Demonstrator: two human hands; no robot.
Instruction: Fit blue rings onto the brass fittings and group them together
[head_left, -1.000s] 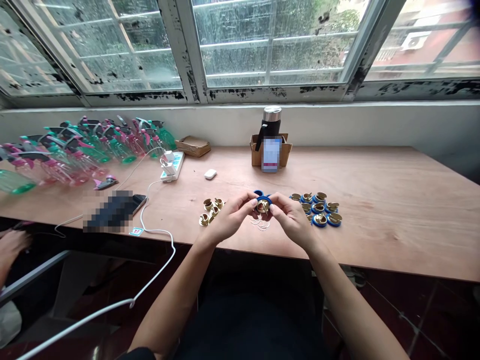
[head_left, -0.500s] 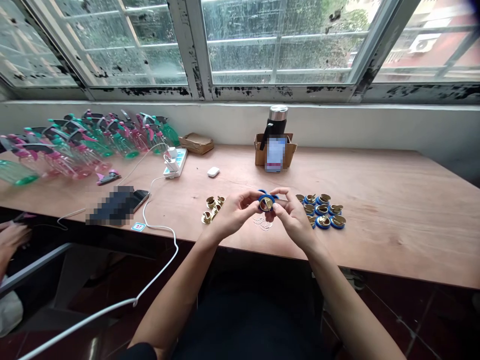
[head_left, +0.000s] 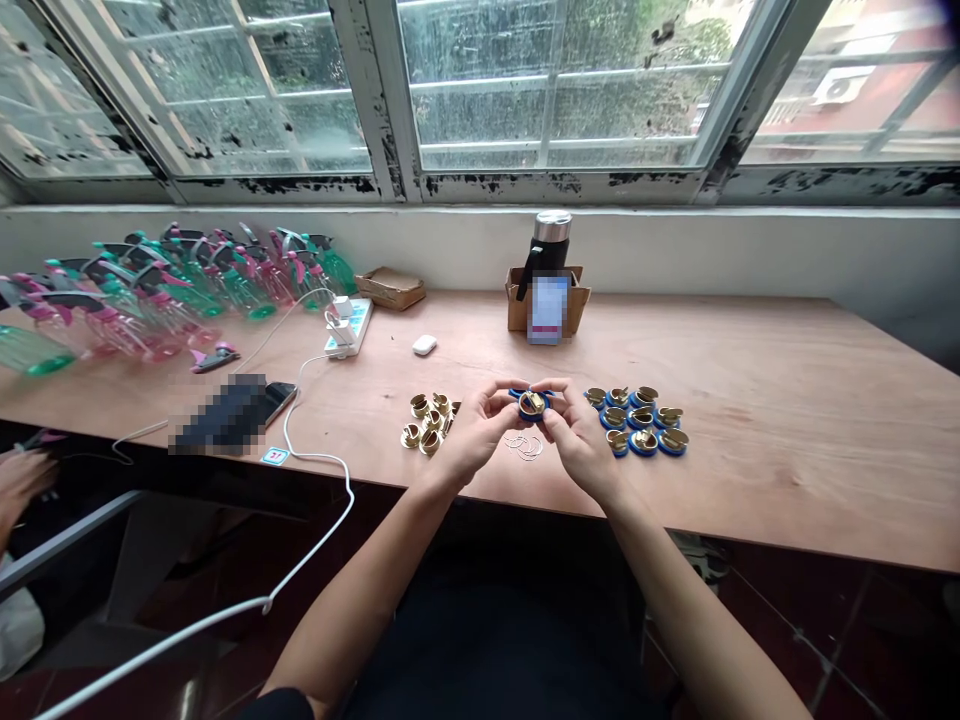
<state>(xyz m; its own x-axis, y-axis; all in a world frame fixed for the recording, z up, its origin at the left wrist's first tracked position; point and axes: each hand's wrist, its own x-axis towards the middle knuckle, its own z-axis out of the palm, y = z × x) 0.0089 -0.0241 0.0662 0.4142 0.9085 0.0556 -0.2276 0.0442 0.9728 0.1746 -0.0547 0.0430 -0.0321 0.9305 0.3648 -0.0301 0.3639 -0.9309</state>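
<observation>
My left hand (head_left: 478,428) and my right hand (head_left: 576,432) together pinch a gold-coloured round metal fitting with a blue ring (head_left: 532,406) around it, just above the table. Thumbs press from the near side and fingers reach round the far side. More blue shows behind the fitting, partly hidden by the fingers. Below the hands lie several thin pale rings (head_left: 525,447). Gold fittings without blue rings (head_left: 430,418) stand beside my left hand, some of them covered by it. To the right of my right hand, several gold fittings with blue rings (head_left: 643,418) sit grouped together.
A wooden table (head_left: 795,400) runs below the window. A black flask (head_left: 551,245) stands in a cardboard box (head_left: 576,310). Leftward are a white case (head_left: 424,345), power strip (head_left: 358,325), phone (head_left: 281,400), cable (head_left: 324,455) and spray bottles (head_left: 247,285). Another person's hand (head_left: 26,482) shows far left.
The held fitting has tilted between my fingers, and its blue ring shows at a flatter angle. My right fingers have drawn in closer around it. More gold fittings are visible beside my left hand.
</observation>
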